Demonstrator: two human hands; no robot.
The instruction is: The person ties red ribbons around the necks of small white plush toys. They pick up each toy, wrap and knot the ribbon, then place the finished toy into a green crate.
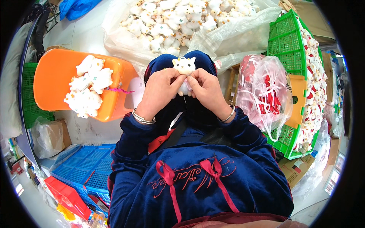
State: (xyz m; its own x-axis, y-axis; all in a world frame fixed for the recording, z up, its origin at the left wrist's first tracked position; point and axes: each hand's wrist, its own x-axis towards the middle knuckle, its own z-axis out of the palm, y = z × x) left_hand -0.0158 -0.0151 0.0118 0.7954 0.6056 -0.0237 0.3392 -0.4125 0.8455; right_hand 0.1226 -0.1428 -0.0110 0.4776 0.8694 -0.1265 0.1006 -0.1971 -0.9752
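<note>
Pinching a small white plush toy (184, 66) between them, left hand (159, 89) and right hand (207, 91) both close on its lower body, holding it upright over the knees with its face toward the camera. Left: orange stool (57, 72) carrying a heap of the same toys (89, 85). Beyond: clear bag (228, 34) full of them; right: green crate (283, 41).

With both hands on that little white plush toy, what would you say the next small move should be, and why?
Probably set the white plush toy on the orange stool with the other plush toys. The left hand and right hand pinch it at the neck, and a similar pile already lies there.
</note>
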